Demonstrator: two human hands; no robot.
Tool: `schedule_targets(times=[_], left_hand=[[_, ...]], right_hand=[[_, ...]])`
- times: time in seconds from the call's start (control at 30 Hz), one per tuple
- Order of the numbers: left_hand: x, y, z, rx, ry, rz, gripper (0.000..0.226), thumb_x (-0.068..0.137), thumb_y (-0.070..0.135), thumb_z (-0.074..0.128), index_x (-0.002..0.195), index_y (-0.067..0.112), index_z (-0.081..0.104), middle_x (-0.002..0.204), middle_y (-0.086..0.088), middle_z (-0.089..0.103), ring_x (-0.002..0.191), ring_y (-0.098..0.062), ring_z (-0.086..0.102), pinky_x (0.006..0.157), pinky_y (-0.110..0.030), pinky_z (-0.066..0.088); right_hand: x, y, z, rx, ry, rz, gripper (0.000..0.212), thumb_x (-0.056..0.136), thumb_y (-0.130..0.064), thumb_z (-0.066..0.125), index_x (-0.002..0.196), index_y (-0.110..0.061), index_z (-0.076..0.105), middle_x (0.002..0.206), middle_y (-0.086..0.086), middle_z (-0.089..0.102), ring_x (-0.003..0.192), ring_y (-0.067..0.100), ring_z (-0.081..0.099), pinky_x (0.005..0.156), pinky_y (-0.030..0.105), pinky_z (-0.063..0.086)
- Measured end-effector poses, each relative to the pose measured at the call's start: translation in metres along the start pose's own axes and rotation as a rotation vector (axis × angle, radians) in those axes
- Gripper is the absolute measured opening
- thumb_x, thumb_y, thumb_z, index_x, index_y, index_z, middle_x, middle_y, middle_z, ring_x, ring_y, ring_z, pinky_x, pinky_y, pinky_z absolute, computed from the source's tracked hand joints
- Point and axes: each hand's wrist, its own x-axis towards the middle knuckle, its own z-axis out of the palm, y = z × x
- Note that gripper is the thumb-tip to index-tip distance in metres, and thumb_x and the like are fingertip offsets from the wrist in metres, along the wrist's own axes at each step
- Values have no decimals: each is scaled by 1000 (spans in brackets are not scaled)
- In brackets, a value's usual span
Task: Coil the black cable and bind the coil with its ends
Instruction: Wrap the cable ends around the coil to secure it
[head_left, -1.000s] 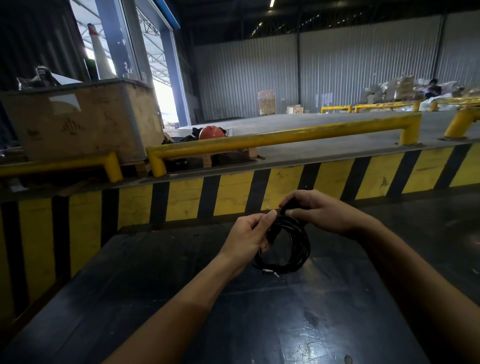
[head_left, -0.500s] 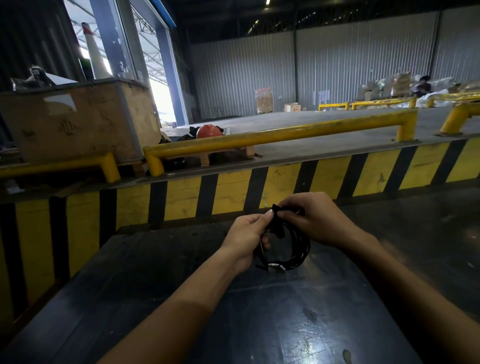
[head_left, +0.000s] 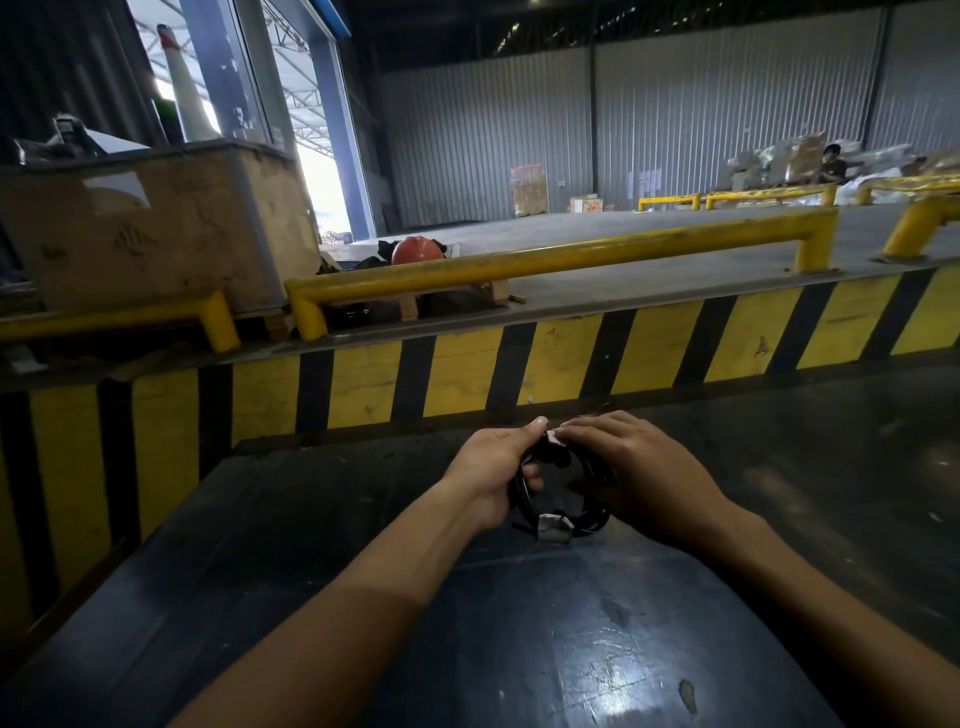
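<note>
The black cable (head_left: 592, 517) is wound into a small round coil, held just above the dark table (head_left: 363, 597). My left hand (head_left: 493, 473) grips the coil's left side, thumb stretched toward the top. My right hand (head_left: 639, 473) covers the coil's right side, its fingertips pinching a pale plug end (head_left: 554, 438) at the top. A second silvery plug end (head_left: 554, 527) sticks out at the coil's bottom. Most of the right half of the coil is hidden under my right hand.
Just beyond the table runs a yellow-and-black striped barrier wall (head_left: 467, 374) topped by a yellow guard rail (head_left: 545, 262). A wooden crate (head_left: 156, 228) stands at the back left, an orange hard hat (head_left: 418, 249) beside it. A person (head_left: 834, 163) sits far back right.
Both hands have lowered the coil toward the table. My right hand has come over the coil's right side, and its fingertips now pinch a plug end at the top.
</note>
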Motion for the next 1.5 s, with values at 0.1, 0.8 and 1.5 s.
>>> schedule_targets(times=[0.1,0.8,1.5], left_hand=[[0,1,2,9,3,-30,19,92,21,58,90,3,63,76,-7,60,40,-5,39,41,-17,38],[1,-29,-22,257,38,125,27,91,27,59,86,3,70,72,-8,57,42,-7,39,43,-20,38],[-24,-168,-122,-73,-149,-399,46,85,30,67,123,7,57,119,-16,60,98,-27,66,75,-45,57]], right_hand=[[2,-3,4,2,101,4,35,79,-22,69,113,-19,65,112,3,71,103,22,64,81,33,52],[-25,-15,40,565,68,173,34,78,-27,72,111,-24,65,128,-7,55,114,2,53,91,19,47],[-102,-33,142,1633,-124,1348,18,89,-18,57,82,-9,71,67,3,73,67,16,67,65,26,55]])
